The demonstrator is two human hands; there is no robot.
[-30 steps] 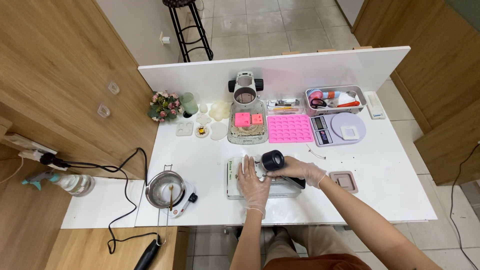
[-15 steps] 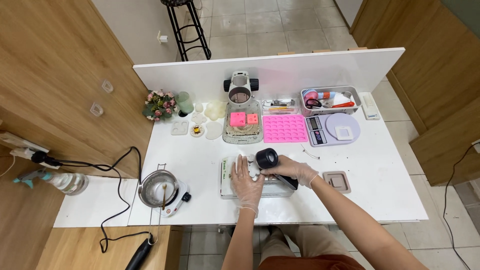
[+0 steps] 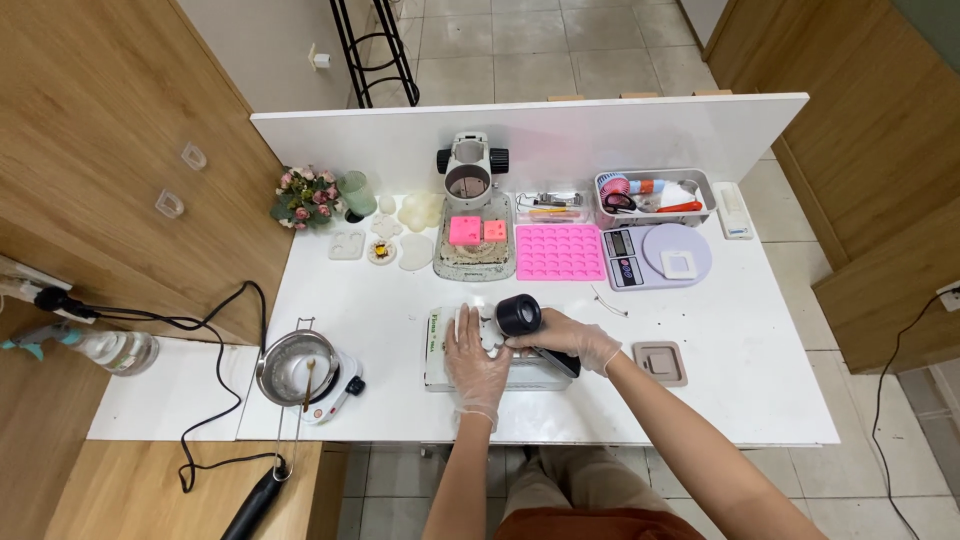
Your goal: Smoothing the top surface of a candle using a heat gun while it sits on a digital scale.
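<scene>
Both my hands wear thin clear gloves. My right hand (image 3: 572,340) grips a black tool with a round barrel end (image 3: 519,315), angled down over a flat pale rectangular block or tray (image 3: 436,350) near the front edge of the white table (image 3: 760,330). My left hand (image 3: 476,358) lies flat on that tray, pressing on something white beneath the fingers. What lies under the palm is hidden.
Behind stand a pink silicone mould (image 3: 559,251), a digital scale (image 3: 657,257), a grey bin of tools (image 3: 655,195), a tray with two pink cubes (image 3: 474,240), a small flower pot (image 3: 308,196). A pot on a small hotplate (image 3: 298,368) sits front left; a small square mould (image 3: 660,362) at right.
The view has shifted slightly. My hands stay on the tray; the black tool has moved a little over it.
</scene>
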